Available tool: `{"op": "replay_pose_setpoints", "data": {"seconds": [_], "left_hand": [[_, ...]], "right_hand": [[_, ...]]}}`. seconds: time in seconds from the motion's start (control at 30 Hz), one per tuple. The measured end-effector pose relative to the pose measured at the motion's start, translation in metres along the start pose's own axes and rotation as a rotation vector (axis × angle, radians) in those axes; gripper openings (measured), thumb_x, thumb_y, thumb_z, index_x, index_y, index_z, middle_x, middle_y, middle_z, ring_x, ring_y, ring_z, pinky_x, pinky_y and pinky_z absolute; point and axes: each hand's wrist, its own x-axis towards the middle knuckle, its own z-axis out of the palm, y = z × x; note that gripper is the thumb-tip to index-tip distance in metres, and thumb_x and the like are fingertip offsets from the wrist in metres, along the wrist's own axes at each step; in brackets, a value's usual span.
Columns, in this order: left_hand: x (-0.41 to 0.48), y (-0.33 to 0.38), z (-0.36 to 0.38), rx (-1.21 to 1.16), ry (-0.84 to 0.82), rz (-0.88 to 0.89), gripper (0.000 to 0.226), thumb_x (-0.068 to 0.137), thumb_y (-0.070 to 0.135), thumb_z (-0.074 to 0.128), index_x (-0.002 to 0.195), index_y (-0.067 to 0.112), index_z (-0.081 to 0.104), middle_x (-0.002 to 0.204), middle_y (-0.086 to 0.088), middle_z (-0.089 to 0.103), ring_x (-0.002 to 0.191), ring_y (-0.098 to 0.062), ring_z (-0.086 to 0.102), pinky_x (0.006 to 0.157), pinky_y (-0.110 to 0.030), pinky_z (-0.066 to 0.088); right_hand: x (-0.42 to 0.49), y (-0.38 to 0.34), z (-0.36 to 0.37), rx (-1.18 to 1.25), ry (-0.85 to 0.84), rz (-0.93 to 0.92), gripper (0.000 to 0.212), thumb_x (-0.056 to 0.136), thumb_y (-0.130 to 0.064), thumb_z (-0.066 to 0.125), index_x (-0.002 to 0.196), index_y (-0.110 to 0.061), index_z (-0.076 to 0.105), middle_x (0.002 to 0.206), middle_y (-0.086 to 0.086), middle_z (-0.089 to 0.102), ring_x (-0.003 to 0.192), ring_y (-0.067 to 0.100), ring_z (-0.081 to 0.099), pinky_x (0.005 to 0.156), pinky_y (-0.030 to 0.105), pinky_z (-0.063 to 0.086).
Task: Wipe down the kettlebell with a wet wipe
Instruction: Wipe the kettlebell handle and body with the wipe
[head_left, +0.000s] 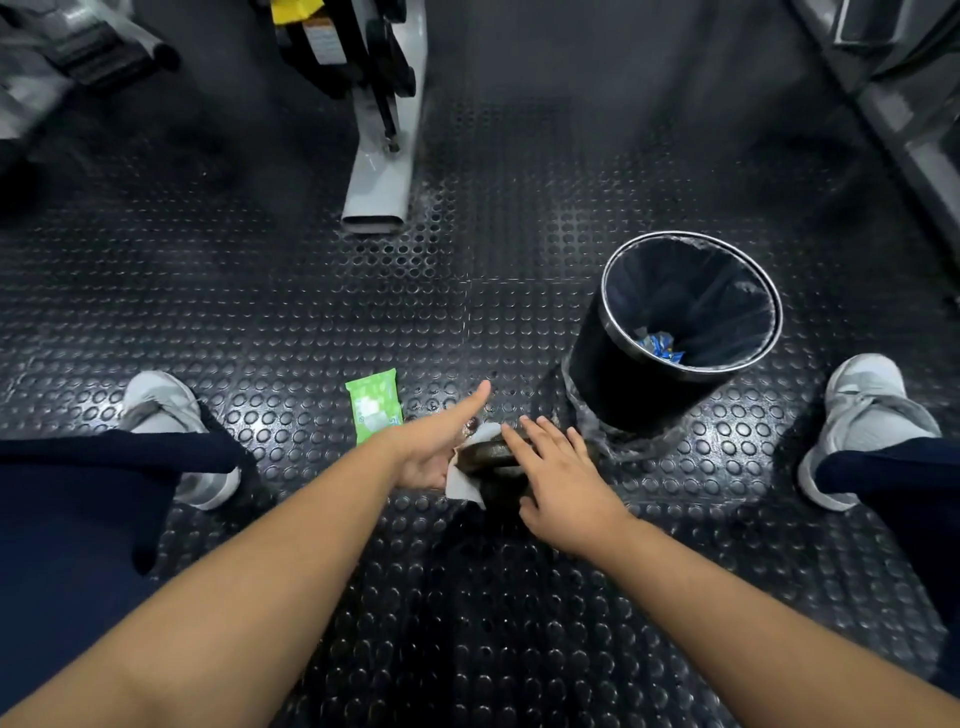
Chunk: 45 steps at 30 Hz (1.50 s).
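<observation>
A dark kettlebell (491, 453) stands on the studded rubber floor between my feet, mostly hidden by my hands. My left hand (426, 452) cups its left side with a white wet wipe (462, 486) between palm and metal. The thumb points up and away, and the fingers are hidden under the wipe. My right hand (558, 483) rests on the kettlebell's top and right side with fingers nearly straight and spread. A green pack of wipes (373, 404) lies flat on the floor just left of my left hand.
A black lined waste bin (613, 379) with a few scraps inside stands right of the kettlebell, close to my right hand. A grey machine foot (382, 182) reaches in from the back. My grey shoes (166, 410) (867, 405) flank the spot.
</observation>
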Motion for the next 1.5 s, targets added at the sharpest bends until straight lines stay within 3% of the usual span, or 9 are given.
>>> {"op": "replay_pose_setpoints", "data": {"seconds": [0.23,0.37,0.67,0.8,0.87,1.0,1.17,1.33,1.5], "left_hand": [[-0.024,0.044,-0.015,0.129,-0.196,-0.153,0.124,0.079,0.095,0.028,0.147,-0.007,0.042,0.137,-0.025,0.063,0.128,-0.034,0.061,0.119,-0.049,0.037],[-0.007,0.027,0.005,0.068,-0.085,-0.095,0.105,0.084,0.091,0.021,0.146,0.01,0.047,0.148,-0.022,0.054,0.113,-0.026,0.069,0.097,-0.04,0.058],[0.027,-0.024,0.017,-0.148,0.076,0.018,0.119,0.067,0.101,0.044,0.144,0.011,0.054,0.125,-0.019,0.071,0.118,-0.041,0.067,0.113,-0.058,0.042],[0.007,0.005,0.001,-0.044,0.019,-0.032,0.105,0.084,0.089,0.032,0.149,0.007,0.041,0.085,-0.008,0.079,0.1,-0.03,0.076,0.09,-0.044,0.06],[-0.003,0.021,-0.011,-0.001,-0.021,-0.093,0.129,0.074,0.098,0.028,0.161,0.003,0.017,0.114,-0.017,0.075,0.104,-0.031,0.075,0.096,-0.044,0.057],[-0.017,0.042,-0.011,0.057,-0.121,-0.193,0.144,0.059,0.106,0.015,0.145,-0.005,0.046,0.135,-0.025,0.063,0.127,-0.039,0.061,0.114,-0.05,0.042],[-0.005,0.041,0.006,0.127,-0.063,-0.194,0.131,0.065,0.103,0.017,0.154,0.009,0.031,0.103,-0.015,0.076,0.1,-0.031,0.075,0.076,-0.04,0.061],[0.02,-0.003,0.013,-0.01,0.023,-0.054,0.108,0.068,0.102,0.018,0.113,0.016,0.067,0.119,-0.017,0.073,0.113,-0.032,0.071,0.091,-0.044,0.06],[0.03,-0.022,0.016,-0.156,0.026,-0.004,0.125,0.065,0.104,0.022,0.126,0.006,0.071,0.123,-0.023,0.071,0.117,-0.041,0.067,0.109,-0.055,0.048]], "right_hand": [[0.001,0.001,0.002,-0.016,0.016,-0.003,0.093,0.09,-0.024,0.058,0.164,-0.027,0.002,0.172,0.006,0.007,0.16,0.024,-0.002,0.128,0.049,-0.006],[0.0,0.002,0.003,-0.019,0.022,-0.003,0.093,0.09,-0.024,0.059,0.165,-0.027,0.002,0.172,0.005,0.008,0.16,0.024,-0.002,0.128,0.048,-0.006],[-0.001,0.0,0.0,-0.012,0.005,0.0,0.094,0.093,-0.024,0.058,0.164,-0.029,-0.002,0.173,0.004,0.004,0.16,0.023,-0.004,0.128,0.048,-0.006],[0.0,-0.001,-0.001,-0.013,0.002,0.005,0.093,0.093,-0.025,0.058,0.164,-0.028,-0.001,0.172,0.006,0.005,0.159,0.024,-0.005,0.128,0.049,-0.006],[0.001,0.0,0.0,-0.021,0.006,0.007,0.093,0.093,-0.026,0.058,0.164,-0.027,0.0,0.172,0.006,0.006,0.159,0.024,-0.005,0.128,0.049,-0.006],[0.001,-0.001,0.001,-0.025,0.003,0.008,0.094,0.091,-0.026,0.06,0.164,-0.027,0.001,0.172,0.006,0.006,0.159,0.025,-0.004,0.128,0.048,-0.007],[0.002,-0.001,0.0,-0.021,0.008,0.001,0.094,0.09,-0.025,0.058,0.164,-0.026,0.0,0.172,0.007,0.007,0.159,0.026,-0.003,0.128,0.049,-0.007],[-0.002,0.0,0.0,0.003,0.007,-0.001,0.094,0.091,-0.023,0.057,0.165,-0.027,-0.001,0.172,0.005,0.005,0.16,0.024,-0.005,0.128,0.047,-0.008],[-0.001,0.002,0.0,0.007,0.021,-0.007,0.093,0.091,-0.023,0.058,0.165,-0.028,0.001,0.173,0.004,0.006,0.16,0.022,-0.003,0.127,0.045,-0.009]]}}
